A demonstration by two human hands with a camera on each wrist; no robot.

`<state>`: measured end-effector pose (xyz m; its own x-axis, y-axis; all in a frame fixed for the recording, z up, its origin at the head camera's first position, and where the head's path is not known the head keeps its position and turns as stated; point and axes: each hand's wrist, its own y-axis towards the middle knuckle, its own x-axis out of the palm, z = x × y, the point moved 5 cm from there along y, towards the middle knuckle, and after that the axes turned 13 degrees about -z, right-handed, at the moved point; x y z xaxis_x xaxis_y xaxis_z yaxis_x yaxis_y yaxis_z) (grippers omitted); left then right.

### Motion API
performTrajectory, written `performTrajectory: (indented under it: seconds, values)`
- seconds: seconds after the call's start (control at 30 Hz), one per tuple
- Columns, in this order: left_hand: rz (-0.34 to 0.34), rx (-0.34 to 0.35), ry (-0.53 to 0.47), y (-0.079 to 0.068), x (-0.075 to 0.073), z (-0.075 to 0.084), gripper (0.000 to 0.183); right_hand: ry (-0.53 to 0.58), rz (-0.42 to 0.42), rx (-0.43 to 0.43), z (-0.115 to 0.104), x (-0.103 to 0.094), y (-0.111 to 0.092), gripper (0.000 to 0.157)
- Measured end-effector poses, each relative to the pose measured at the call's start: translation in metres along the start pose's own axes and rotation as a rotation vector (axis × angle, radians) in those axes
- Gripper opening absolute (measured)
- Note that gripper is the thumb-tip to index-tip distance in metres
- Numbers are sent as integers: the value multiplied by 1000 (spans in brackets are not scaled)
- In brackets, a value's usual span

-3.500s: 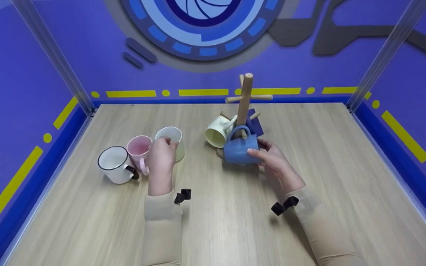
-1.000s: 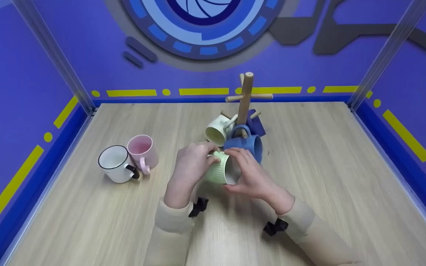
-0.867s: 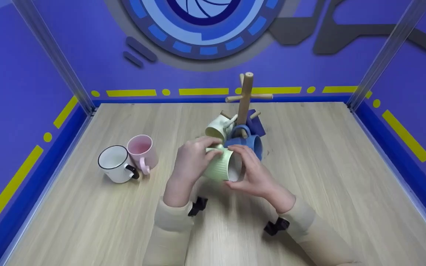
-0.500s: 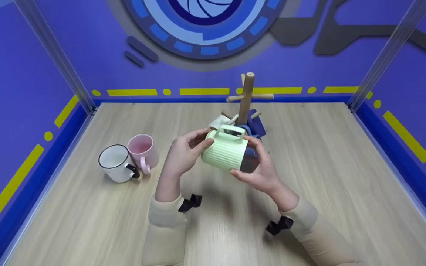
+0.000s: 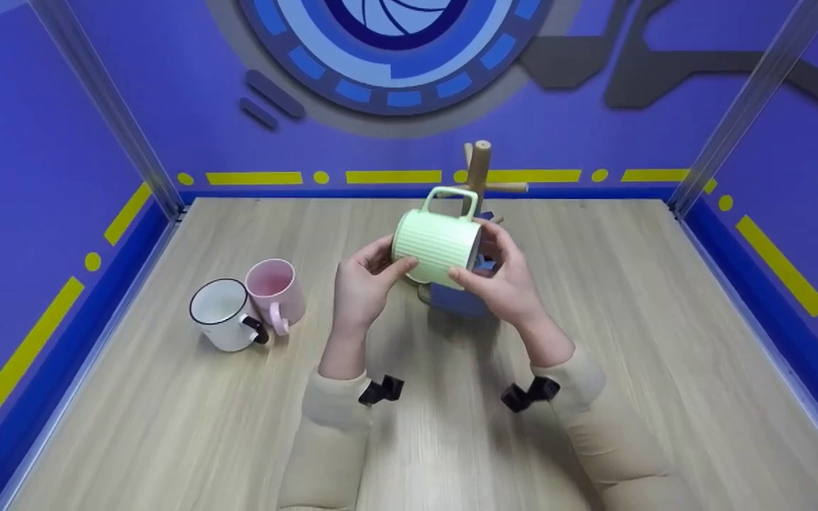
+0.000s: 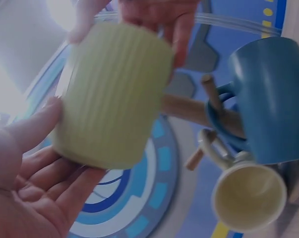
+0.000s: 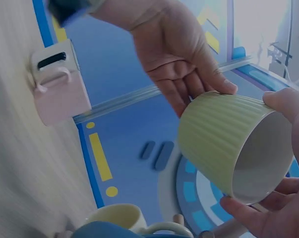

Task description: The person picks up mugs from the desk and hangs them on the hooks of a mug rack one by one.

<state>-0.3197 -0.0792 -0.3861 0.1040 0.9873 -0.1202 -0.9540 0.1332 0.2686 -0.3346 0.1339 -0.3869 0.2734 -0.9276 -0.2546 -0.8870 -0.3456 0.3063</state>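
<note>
A light green ribbed mug [image 5: 434,245] is held on its side in the air before the wooden mug tree [image 5: 480,167]. Its square handle points up, and its mouth faces right. My left hand [image 5: 363,291] grips the base end between thumb and fingers. At the rim end, my right hand [image 5: 512,280] holds the mug with the thumb in front. Behind and below, a blue mug [image 6: 270,99] hangs on a lower peg. Beside it is a cream mug [image 6: 248,196], which the green mug hides in the head view.
On the left of the wooden table [image 5: 203,426] stand a white mug with a black rim [image 5: 221,326] and a pink mug [image 5: 275,287], close together. An upper peg [image 5: 508,187] sticks out to the right. Blue panels [image 5: 167,85] enclose the back and sides.
My left hand has brought the green mug from the table's left to the tree, and my right hand has left the blue mug for it. The green mug has risen, its handle turning upward.
</note>
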Motion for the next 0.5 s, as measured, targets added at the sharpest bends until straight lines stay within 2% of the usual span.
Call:
performTrajectory:
  seconds: [0.1,0.2,0.3,0.5]
  values:
    - [74,28,-40,7,4,-7,46,-4,-4,24,2,-4,12,71]
    - [111,28,-48,12,6,-12,46,-8,-4,50,5,-6,20,70]
    - [120,12,-61,17,8,-19,45,-12,-5,71,7,-7,24,70]
    - [97,-10,-91,28,12,-31,44,-54,-2,103,12,-12,28,73]
